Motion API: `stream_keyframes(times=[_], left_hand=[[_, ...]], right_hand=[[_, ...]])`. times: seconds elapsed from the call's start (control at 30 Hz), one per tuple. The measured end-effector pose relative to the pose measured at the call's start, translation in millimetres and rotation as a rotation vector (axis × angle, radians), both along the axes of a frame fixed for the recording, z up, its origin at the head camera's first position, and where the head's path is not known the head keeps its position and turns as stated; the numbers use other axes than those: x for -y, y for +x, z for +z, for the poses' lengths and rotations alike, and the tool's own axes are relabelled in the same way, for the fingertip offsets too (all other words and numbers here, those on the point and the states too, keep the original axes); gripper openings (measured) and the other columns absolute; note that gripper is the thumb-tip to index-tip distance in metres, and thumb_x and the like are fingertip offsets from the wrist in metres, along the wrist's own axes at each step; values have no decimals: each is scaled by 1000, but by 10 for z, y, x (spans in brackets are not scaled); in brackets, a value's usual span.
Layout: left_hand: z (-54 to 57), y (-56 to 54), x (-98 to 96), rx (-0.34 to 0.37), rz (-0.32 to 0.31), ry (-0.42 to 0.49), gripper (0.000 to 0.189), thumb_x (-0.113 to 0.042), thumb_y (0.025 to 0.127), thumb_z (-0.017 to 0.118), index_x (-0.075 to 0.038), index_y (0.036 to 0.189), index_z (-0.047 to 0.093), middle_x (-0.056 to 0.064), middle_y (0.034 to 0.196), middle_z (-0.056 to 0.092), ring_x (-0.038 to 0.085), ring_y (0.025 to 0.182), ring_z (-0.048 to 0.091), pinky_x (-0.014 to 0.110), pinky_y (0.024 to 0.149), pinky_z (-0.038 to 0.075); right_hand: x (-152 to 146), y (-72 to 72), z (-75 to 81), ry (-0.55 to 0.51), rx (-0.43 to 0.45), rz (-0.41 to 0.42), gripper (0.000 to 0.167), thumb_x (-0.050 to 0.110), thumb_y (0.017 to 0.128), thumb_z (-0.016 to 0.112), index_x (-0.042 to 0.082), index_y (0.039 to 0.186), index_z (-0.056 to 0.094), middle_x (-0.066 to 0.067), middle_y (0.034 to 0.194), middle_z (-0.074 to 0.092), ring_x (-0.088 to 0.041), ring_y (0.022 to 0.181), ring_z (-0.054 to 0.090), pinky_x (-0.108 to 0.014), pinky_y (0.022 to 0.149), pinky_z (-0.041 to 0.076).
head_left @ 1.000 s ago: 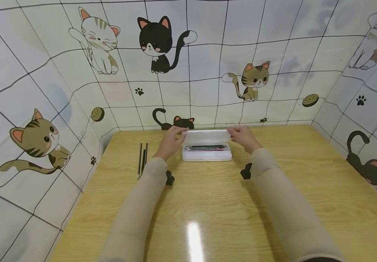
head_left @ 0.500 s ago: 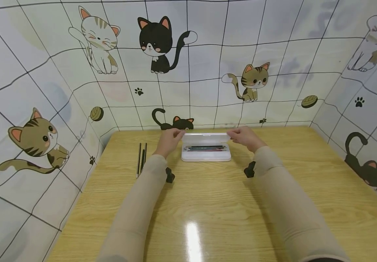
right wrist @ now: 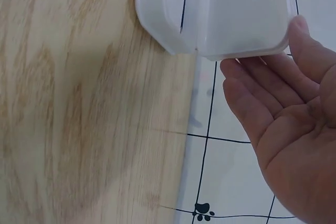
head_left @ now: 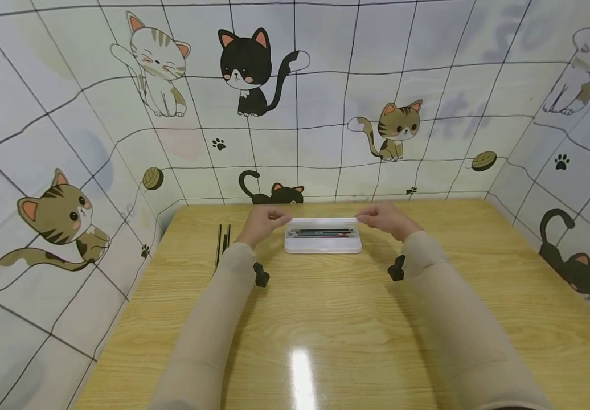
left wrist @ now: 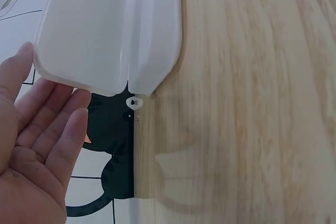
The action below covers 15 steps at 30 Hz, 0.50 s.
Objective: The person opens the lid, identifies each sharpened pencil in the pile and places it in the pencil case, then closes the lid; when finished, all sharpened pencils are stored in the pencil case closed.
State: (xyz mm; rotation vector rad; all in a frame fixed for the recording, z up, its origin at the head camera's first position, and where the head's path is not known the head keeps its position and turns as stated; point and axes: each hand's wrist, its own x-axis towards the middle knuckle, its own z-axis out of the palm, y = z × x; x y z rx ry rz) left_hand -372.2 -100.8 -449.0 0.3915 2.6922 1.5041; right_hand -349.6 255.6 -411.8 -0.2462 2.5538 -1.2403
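Observation:
A white translucent pencil case (head_left: pixel 323 246) lies at the back of the wooden table, its hinged lid (head_left: pixel 324 220) tilted partway over the base. Several pencils (head_left: pixel 320 232) lie lengthwise inside. My left hand (head_left: pixel 259 224) pinches the lid's left corner; in the left wrist view its thumb is at the lid's long edge and its fingertips at the short end. The right hand (head_left: pixel 389 221) pinches the opposite corner in the same way. From the right wrist view, the lid (right wrist: pixel 247 14) and base (right wrist: pixel 157 9) form an angle at the hinge.
Several dark pencils (head_left: pixel 219 245) lie on the table to the left, partly behind the left sleeve (head_left: pixel 213 319). A wall covering (head_left: pixel 320 102) with cat drawings rises right behind the table's back edge. Small black devices (head_left: pixel 261 275) sit at both wrists.
The lid has swung forward and down from nearly upright, with both hands lowering along with it. The base and the pencils have stayed in place.

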Motion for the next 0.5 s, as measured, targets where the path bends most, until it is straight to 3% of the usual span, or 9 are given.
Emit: stream_keyframes(times=[0.27,0.5], left_hand=[[-62,-2,47,-37,-71,-72,32,-38,91,77,-13,111,77,0,109,74,20,104,67,40,95,53],[-98,0,72,-39,-118,-71,38,-35,91,78,-9,117,75,6,117,73,23,108,67,41,97,52]], right_hand=[[-29,39,-92,26,-24,21,44,27,103,63,0,137,61,-22,146,53,-44,139,42,-60,114,31],[-29,90,-107,37,-58,60,43,22,102,64,0,138,60,-21,144,56,-41,138,45,-58,113,34]])
